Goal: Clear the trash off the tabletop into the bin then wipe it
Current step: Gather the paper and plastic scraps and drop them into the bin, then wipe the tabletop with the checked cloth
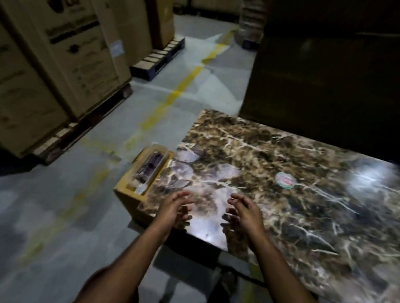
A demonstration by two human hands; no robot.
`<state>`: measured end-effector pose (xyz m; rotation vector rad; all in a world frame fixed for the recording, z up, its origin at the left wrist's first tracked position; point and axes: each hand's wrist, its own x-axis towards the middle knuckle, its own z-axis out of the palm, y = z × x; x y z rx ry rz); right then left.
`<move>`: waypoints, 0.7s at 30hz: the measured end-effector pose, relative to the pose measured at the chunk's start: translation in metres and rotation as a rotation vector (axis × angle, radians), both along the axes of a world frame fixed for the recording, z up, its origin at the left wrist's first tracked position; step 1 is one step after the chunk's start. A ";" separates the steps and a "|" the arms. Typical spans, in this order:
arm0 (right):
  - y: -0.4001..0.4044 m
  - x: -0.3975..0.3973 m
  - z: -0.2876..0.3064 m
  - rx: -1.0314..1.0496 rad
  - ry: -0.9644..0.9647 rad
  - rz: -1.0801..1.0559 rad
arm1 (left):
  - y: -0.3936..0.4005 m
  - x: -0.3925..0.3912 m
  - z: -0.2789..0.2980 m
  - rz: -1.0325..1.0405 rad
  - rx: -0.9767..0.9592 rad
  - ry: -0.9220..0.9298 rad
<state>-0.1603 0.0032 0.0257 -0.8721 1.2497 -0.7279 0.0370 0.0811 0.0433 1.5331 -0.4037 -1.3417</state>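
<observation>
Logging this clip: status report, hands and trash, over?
Left hand, right hand open, empty. Small round pink-green wrapper on marble tabletop. Yellow cardboard box bin at left edge. Path unobstructed.

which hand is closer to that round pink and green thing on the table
Right. The right hand hovers over the marble table's near-left part, with the round pink and green piece farther out to its right. The left hand is farther away, by the table's left edge.

A warehouse: tall brown cardboard appliance cartons (60, 58) stand stacked on wooden pallets (157, 56), a worn yellow painted lane line (184, 81) runs along the grey concrete floor (52, 213), and the lighting is dim
</observation>
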 end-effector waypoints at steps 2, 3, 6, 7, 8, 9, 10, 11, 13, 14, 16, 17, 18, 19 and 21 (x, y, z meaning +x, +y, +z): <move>-0.029 -0.033 -0.012 -0.023 0.048 -0.034 | -0.037 -0.031 0.002 -0.063 0.022 0.000; -0.039 -0.046 -0.015 -0.037 0.087 -0.045 | -0.051 -0.044 0.005 -0.095 0.026 0.005; -0.072 -0.087 -0.021 -0.065 0.142 -0.126 | -0.096 -0.081 0.010 -0.188 0.031 0.011; -0.080 -0.098 -0.020 -0.066 0.136 -0.161 | -0.110 -0.089 0.010 -0.210 0.032 -0.004; -0.087 -0.105 -0.019 -0.053 0.115 -0.189 | -0.120 -0.094 0.010 -0.238 0.035 -0.024; -0.093 -0.112 -0.018 -0.020 0.084 -0.219 | -0.131 -0.101 0.010 -0.265 0.037 -0.037; -0.099 -0.117 -0.019 0.011 0.058 -0.239 | -0.141 -0.105 0.010 -0.277 0.032 -0.034; -0.104 -0.120 -0.017 0.031 0.038 -0.256 | -0.150 -0.108 0.011 -0.294 0.025 -0.036; -0.112 -0.122 -0.016 0.030 0.011 -0.283 | -0.164 -0.110 0.015 -0.330 0.007 -0.068; -0.116 -0.121 -0.014 0.027 0.004 -0.294 | -0.171 -0.109 0.016 -0.350 -0.002 -0.083; -0.124 -0.114 -0.010 0.048 -0.020 -0.296 | -0.183 -0.105 0.015 -0.371 -0.012 -0.091; -0.128 -0.108 -0.008 0.061 -0.041 -0.291 | -0.189 -0.101 0.014 -0.378 -0.010 -0.109; -0.131 -0.102 -0.008 0.064 -0.044 -0.281 | -0.193 -0.097 0.012 -0.391 -0.012 -0.137; -0.136 -0.093 -0.008 0.054 -0.030 -0.260 | -0.196 -0.090 0.009 -0.410 -0.018 -0.175; -0.143 -0.070 -0.009 0.012 0.037 -0.200 | -0.202 -0.070 0.001 -0.432 -0.026 -0.244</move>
